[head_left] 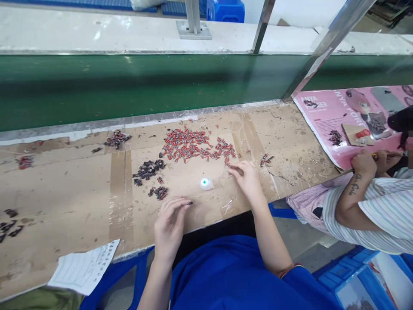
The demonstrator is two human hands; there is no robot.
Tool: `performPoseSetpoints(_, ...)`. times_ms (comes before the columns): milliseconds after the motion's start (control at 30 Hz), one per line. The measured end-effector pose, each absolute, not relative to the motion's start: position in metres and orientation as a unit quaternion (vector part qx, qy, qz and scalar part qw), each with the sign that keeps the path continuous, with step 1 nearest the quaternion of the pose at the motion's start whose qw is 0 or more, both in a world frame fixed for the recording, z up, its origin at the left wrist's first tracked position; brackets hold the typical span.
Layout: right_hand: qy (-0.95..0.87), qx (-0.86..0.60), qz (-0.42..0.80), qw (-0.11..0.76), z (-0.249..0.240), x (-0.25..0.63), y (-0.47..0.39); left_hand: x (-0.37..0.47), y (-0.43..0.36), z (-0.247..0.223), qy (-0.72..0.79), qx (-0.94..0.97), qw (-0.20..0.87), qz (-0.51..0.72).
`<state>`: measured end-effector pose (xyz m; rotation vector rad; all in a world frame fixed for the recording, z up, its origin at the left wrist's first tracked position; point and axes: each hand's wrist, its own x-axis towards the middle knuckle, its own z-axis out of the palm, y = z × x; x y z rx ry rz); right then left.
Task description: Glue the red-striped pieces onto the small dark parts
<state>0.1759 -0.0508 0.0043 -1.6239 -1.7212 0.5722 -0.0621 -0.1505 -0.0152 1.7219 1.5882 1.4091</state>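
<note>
Small red parts lie in a wide pile point(185, 144) on the cardboard-covered table. My right hand point(244, 174) reaches to the pile's lower right edge, thumb and forefinger pinched on a small red part point(228, 165). Near the table's front edge, my left hand point(171, 217) pinches a small dark part point(190, 203) between thumb and fingertips. Between the hands sits a small round white container point(205, 184) with a blue-green spot. Left of it are a heap of black parts point(149, 168) and a smaller dark and red heap point(160, 192).
More small parts lie at the back left point(117, 139), far left and right point(266, 160). A paper sheet point(84, 267) overhangs the front edge. Behind runs a green belt point(129, 88). At right, another person's hands point(364, 162) work over a pink poster point(318, 125).
</note>
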Motion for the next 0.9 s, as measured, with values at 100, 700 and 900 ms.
performPoseSetpoints(100, -0.639, -0.623, 0.263, 0.366, 0.007, 0.181, -0.062, -0.060, -0.153, -0.012, 0.575, 0.608, 0.217, 0.503)
performPoseSetpoints(700, -0.631, -0.606, 0.252, 0.413, 0.027, 0.165, -0.068, -0.035, -0.155, 0.019, 0.580, 0.513, 0.332, 0.539)
performPoseSetpoints(900, -0.748, -0.388, 0.260, 0.472, 0.059, 0.150, -0.113, -0.028, -0.152, 0.032, 0.565, 0.523, 0.368, 0.521)
